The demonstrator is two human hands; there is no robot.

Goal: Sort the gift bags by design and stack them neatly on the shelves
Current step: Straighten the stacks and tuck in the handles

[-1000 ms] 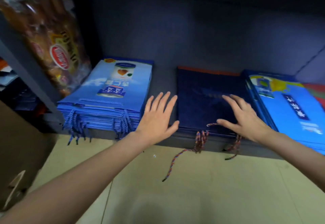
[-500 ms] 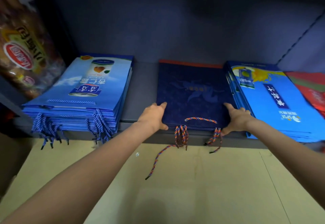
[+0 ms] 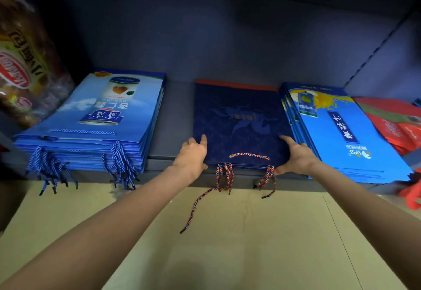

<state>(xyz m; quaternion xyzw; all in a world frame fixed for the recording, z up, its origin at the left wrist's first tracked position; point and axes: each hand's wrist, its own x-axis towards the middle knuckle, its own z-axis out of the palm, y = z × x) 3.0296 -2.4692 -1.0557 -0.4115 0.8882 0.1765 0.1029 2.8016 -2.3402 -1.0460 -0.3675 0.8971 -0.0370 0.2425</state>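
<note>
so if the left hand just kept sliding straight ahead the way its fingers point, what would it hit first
Probably nothing on the shelf itself: the left hand points back along the left edge of the navy bag stack, through the bare gap beside it, so likely the shelf's back wall. Depth is unclear.

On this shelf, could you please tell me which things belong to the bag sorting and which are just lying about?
Part of the job:
- dark blue bags, gripped at both front corners by the left hand and right hand
- light blue bags stacked on the left
- bright blue bags on the right
- red bags at far right

Just lying about:
- snack packet at far left
</note>
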